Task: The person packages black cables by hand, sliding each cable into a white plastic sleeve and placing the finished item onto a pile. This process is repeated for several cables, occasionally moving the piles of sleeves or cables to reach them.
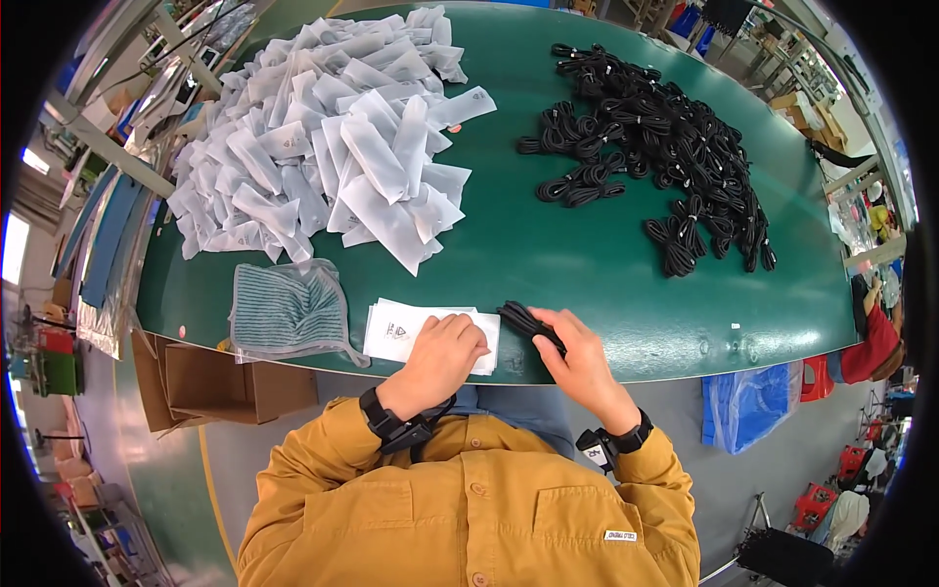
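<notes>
A flat stack of white bags lies at the near edge of the green table. My left hand rests on the stack, its fingers curled and pressed together on the top bag. Just right of the stack, my right hand grips a coiled black cable between thumb and fingers. The cable's far end points toward the bags. Part of the cable is hidden under my right hand.
A large heap of filled white bags covers the table's far left. Coiled black cables are piled at the far right. A striped teal cloth item in clear plastic lies left of the stack. An open cardboard box stands below the table's left edge.
</notes>
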Demonstrator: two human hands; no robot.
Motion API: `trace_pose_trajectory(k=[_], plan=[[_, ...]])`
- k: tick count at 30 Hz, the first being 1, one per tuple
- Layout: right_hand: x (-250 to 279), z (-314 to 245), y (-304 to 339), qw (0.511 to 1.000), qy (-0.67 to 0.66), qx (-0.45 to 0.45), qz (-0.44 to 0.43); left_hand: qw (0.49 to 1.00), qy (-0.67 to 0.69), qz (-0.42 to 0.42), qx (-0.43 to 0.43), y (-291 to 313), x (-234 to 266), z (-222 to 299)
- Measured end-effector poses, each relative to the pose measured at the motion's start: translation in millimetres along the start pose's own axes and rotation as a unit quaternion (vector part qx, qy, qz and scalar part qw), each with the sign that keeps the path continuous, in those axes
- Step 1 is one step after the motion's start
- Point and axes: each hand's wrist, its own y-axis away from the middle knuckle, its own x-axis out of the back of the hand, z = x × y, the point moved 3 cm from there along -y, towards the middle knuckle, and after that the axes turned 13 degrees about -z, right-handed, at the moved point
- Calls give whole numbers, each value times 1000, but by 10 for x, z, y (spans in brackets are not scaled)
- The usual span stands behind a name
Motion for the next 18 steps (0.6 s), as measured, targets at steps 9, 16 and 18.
trace_pose_trajectory(k=[9, 16, 18], plan=[[-10, -154, 117, 999, 23, 28, -19, 987, 139, 16, 83, -3, 44, -46], [-56, -164, 68, 975, 175, 132, -37, 972, 210, 51, 89, -4, 94, -17], [-83, -94, 71, 989, 102, 96, -44, 984, 160, 75, -6, -37, 140, 74]])
